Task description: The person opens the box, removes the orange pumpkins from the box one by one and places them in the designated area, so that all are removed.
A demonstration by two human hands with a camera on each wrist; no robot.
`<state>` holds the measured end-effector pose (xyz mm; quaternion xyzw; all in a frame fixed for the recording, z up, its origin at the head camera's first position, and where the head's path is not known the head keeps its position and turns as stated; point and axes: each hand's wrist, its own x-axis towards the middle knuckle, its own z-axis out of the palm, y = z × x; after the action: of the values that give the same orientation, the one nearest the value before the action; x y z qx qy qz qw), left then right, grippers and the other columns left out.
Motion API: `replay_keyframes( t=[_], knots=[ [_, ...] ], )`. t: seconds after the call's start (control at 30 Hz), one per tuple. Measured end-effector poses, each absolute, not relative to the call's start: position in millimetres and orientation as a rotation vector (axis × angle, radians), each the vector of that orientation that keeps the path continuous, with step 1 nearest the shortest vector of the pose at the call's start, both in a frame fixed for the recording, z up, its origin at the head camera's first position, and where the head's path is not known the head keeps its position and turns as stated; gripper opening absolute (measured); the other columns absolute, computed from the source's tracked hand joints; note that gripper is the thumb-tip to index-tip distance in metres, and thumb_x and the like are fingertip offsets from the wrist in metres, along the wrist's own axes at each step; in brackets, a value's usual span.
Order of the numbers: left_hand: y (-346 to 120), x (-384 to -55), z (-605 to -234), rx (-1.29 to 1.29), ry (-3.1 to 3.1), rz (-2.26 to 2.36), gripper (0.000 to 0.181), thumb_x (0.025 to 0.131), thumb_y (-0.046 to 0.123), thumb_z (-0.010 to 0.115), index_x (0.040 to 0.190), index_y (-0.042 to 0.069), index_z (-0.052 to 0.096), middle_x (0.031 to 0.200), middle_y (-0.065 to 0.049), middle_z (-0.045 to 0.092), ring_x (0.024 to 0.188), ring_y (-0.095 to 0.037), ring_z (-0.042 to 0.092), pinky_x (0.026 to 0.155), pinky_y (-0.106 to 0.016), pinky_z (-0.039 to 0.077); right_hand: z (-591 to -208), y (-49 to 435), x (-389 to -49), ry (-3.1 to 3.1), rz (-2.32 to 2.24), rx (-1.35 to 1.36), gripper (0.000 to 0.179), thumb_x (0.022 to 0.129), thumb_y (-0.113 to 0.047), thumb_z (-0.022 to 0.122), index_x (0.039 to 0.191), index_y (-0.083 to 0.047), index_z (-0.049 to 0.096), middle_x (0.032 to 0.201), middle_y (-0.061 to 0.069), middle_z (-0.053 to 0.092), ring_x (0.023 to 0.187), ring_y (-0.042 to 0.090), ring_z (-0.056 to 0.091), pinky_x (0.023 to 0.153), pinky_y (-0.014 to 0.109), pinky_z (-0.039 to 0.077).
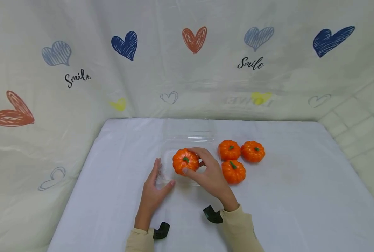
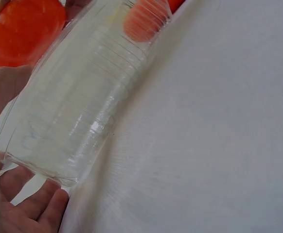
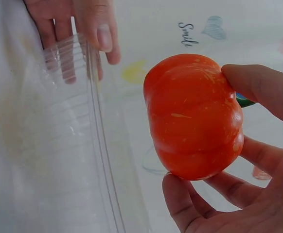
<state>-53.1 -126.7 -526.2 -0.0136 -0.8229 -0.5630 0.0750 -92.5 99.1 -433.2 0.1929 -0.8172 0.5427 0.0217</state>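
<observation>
My right hand (image 1: pixel 213 176) holds an orange toy pumpkin (image 1: pixel 182 164) with a green stem, raised over a clear plastic container (image 1: pixel 167 166). Thumb and fingers grip the pumpkin from its sides, as the right wrist view shows. At the container's front left corner, my left hand (image 1: pixel 152 196) holds the box. Its thumb lies at the front rim and its fingers rest along the left end. The container's lid (image 1: pixel 188 127) stands open toward the back. Seen from the left wrist, the container wall (image 2: pixel 78 102) is see-through and ribbed.
To the right of the container sit three more orange pumpkins, one at the back (image 1: pixel 229 150), one at the far right (image 1: pixel 253 152) and one in front (image 1: pixel 233 174). A white cloth (image 1: pixel 300 196) covers the table. Behind it hangs a curtain (image 1: pixel 218 77) with printed hearts.
</observation>
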Motion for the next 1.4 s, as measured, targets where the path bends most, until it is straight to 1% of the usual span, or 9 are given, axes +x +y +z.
replay_keyframes(
  t=[0.33,0.53,0.7,0.8,0.87,0.97,1.1,1.2,1.4],
  knots=[
    [-127,-52,-526,-0.034,-2.452,-1.734,0.097,0.093,0.04,0.083,0.172,0.023,0.028,0.173,0.004,0.032,0.157,-0.027,0.035,0.125,-0.054,0.029,-425,124,-90,-2.479,1.707,0.519,0.055,0.093,-0.019,0.084,0.145,-0.02,0.065,0.143,-0.004,0.061,0.121,0.018,0.057,0.093,0.05,0.057],
    [-128,-52,-527,-0.031,-2.47,-1.724,0.098,0.093,0.039,0.084,0.172,0.02,0.028,0.173,0.003,0.032,0.156,-0.03,0.037,0.125,-0.056,0.03,-421,140,-85,-2.467,1.758,0.427,0.055,0.094,-0.021,0.084,0.146,-0.023,0.064,0.146,-0.003,0.058,0.12,0.022,0.057,0.093,0.048,0.057],
    [-128,-50,-528,-0.032,-2.461,-1.727,0.099,0.093,0.038,0.084,0.171,0.016,0.028,0.172,0.001,0.033,0.154,-0.034,0.039,0.124,-0.059,0.031,-422,160,-82,-2.485,1.715,0.313,0.055,0.094,-0.021,0.083,0.146,-0.021,0.064,0.147,-0.001,0.058,0.127,0.025,0.055,0.103,0.056,0.052],
    [-128,-50,-529,-0.038,-2.453,-1.728,0.099,0.093,0.037,0.084,0.172,0.015,0.028,0.173,0.002,0.032,0.155,-0.033,0.038,0.124,-0.059,0.03,-423,173,-81,-2.491,1.688,0.257,0.056,0.095,-0.021,0.082,0.147,-0.02,0.063,0.148,0.0,0.058,0.13,0.025,0.054,0.107,0.056,0.05],
    [-128,-50,-529,-0.048,-2.451,-1.726,0.099,0.094,0.037,0.084,0.172,0.016,0.027,0.173,0.003,0.031,0.156,-0.031,0.036,0.125,-0.057,0.029,-424,182,-79,-2.498,1.675,0.225,0.057,0.096,-0.022,0.082,0.149,-0.018,0.061,0.148,0.001,0.057,0.129,0.024,0.055,0.106,0.051,0.052],
    [-129,-49,-530,-0.054,-2.447,-1.725,0.099,0.094,0.037,0.083,0.172,0.018,0.026,0.173,0.005,0.03,0.156,-0.03,0.036,0.126,-0.056,0.029,-426,193,-77,-2.508,1.652,0.199,0.059,0.098,-0.021,0.081,0.152,-0.015,0.059,0.148,0.004,0.057,0.125,0.024,0.056,0.102,0.034,0.054],
    [-130,-49,-531,-0.052,-2.443,-1.737,0.098,0.094,0.036,0.083,0.172,0.019,0.026,0.173,0.005,0.031,0.155,-0.03,0.037,0.125,-0.056,0.029,-429,204,-75,-2.507,1.611,0.184,0.059,0.099,-0.02,0.079,0.153,-0.011,0.058,0.151,0.007,0.056,0.121,0.026,0.06,0.097,0.014,0.049],
    [-130,-49,-531,-0.05,-2.446,-1.735,0.098,0.094,0.037,0.083,0.172,0.017,0.026,0.173,0.006,0.031,0.156,-0.028,0.036,0.126,-0.056,0.028,-428,210,-74,-2.508,1.576,0.186,0.059,0.099,-0.02,0.079,0.153,-0.011,0.058,0.153,0.007,0.054,0.119,0.028,0.063,0.097,0.011,0.047],
    [-127,-50,-529,-0.058,-2.45,-1.725,0.098,0.094,0.037,0.083,0.172,0.018,0.026,0.174,0.005,0.03,0.157,-0.027,0.034,0.126,-0.057,0.027,-425,221,-69,-2.523,1.526,0.163,0.058,0.1,-0.019,0.078,0.153,-0.01,0.057,0.152,0.008,0.055,0.119,0.025,0.06,0.095,0.01,0.048]
  ],
)
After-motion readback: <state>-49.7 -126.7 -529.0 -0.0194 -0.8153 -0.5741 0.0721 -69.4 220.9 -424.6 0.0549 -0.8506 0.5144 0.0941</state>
